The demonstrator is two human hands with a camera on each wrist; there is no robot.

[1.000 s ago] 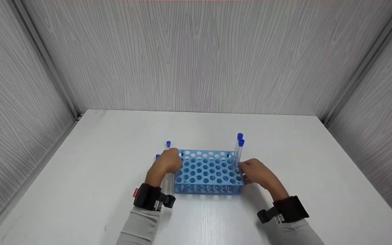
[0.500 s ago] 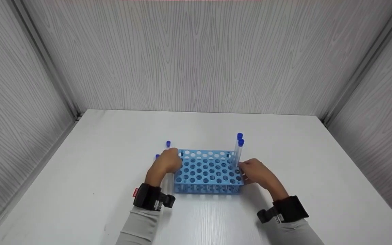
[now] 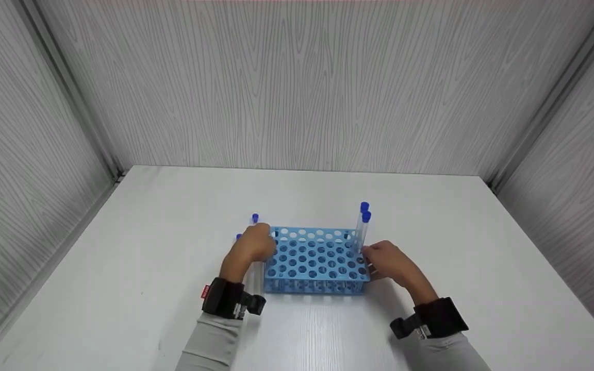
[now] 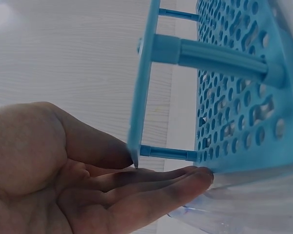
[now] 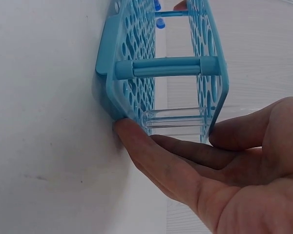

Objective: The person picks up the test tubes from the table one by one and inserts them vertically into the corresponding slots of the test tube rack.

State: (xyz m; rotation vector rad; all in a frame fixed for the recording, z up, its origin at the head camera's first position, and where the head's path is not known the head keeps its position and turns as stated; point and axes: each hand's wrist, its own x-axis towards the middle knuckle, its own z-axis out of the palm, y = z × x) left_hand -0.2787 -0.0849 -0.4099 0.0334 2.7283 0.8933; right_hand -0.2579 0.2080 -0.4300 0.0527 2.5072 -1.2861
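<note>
A light blue test tube rack (image 3: 317, 281) with rows of round holes stands on the table. At its left end my left hand (image 3: 250, 247) grips it; the left wrist view shows the thumb at the upper plate (image 4: 141, 92) and fingers stretched down along the side. The opposite end is gripped by my right hand (image 3: 392, 263), its thumb (image 5: 241, 130) against the top edge and fingertips reaching the base. Two clear test tubes (image 3: 361, 234) with blue caps stand in the back right holes. Their lower ends (image 5: 173, 118) show inside the rack.
Two more blue-capped tubes lie left of the rack: one cap (image 3: 255, 217) shows past my left hand, another cap (image 3: 238, 237) beside it, their bodies mostly hidden. Grey wood-grain panels (image 3: 297, 87) enclose the white table (image 3: 173, 201) at the back and sides.
</note>
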